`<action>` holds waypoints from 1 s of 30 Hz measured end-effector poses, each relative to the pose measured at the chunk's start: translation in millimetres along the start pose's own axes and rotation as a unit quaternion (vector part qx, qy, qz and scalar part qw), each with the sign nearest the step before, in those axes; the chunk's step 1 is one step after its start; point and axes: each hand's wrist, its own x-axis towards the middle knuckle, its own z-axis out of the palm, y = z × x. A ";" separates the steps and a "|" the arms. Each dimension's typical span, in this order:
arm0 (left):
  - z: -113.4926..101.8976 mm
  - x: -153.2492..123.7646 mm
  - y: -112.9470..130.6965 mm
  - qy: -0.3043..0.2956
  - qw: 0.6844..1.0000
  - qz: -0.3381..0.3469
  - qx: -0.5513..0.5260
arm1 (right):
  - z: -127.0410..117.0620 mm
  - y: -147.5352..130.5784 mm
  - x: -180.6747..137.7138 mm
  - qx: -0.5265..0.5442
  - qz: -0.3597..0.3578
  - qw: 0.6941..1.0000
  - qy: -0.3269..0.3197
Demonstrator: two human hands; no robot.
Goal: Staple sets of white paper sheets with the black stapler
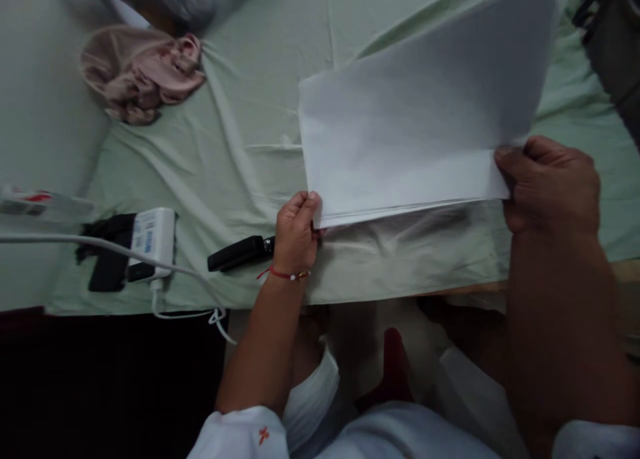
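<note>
A small stack of white paper sheets (410, 125) is held between my two hands, tilted above the green cloth. My left hand (296, 229) pinches its near left corner, thumb on top. On the right, my right hand (553, 182) grips the near right corner, thumb on top and fingers underneath. Several sheet edges show along the near side. Behind my left hand lies a black stapler-like object (240, 252) on the cloth, its right end hidden by the hand.
A green cloth (260, 172) covers the table. Pink crumpled fabric (145, 72) lies at the back left. A white charger-like block (153, 242) with a white cable (190, 269) sits at the left beside a black item (107, 265). Dark objects (613, 39) stand at the far right.
</note>
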 end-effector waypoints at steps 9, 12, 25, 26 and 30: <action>-0.3 -3.5 6.4 0.032 0.999 -0.001 0.011 | 4.5 -0.5 0.0 0.014 0.001 1.000 -0.003; 0.9 -4.3 6.8 0.023 1.000 -0.003 0.004 | 5.2 -4.5 -1.5 0.024 0.002 1.000 0.014; -13.6 5.7 4.4 -0.047 0.995 -0.061 -0.061 | -15.9 -1.4 4.2 0.044 0.058 0.993 -0.096; -13.7 6.0 2.8 -0.052 0.995 -0.065 -0.061 | -18.7 0.7 5.0 0.041 0.055 0.991 -0.119; -11.8 5.3 -2.2 -0.054 0.998 -0.011 -0.037 | -31.4 4.7 8.2 0.027 0.053 0.977 -0.207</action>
